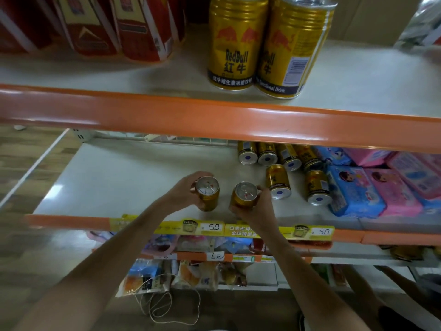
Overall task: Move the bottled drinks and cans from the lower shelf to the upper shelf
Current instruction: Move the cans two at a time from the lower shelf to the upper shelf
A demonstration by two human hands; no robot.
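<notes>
Head view of a shop shelving unit. The left hand is gripping a gold can from its 9 o'clock side, fingers curled round the body, with the pull-tab top facing the camera. The right hand is gripping a second gold can from its 4 o'clock side, fingers and thumb wrapped round the body, top likewise facing up. Both held cans are sitting over the front part of the lower shelf, just beside each other but apart; whether they are resting on the shelf or lifted off it cannot be told. At 1 o'clock from the hands, four more gold cans are lying in a row at the back of the lower shelf, bases toward the viewer, and two further cans are lying just in front of that row. At 3 o'clock, blue packs and pink packs are filling the right end of the lower shelf. Yellow price tags are running along its orange front edge, beneath the wrists. At 12 o'clock, on the upper shelf, two gold Red Bull cans are standing upright and touching, near the orange front lip. At 10 o'clock, red cartons are standing on the upper shelf, well apart from the two upright cans.
</notes>
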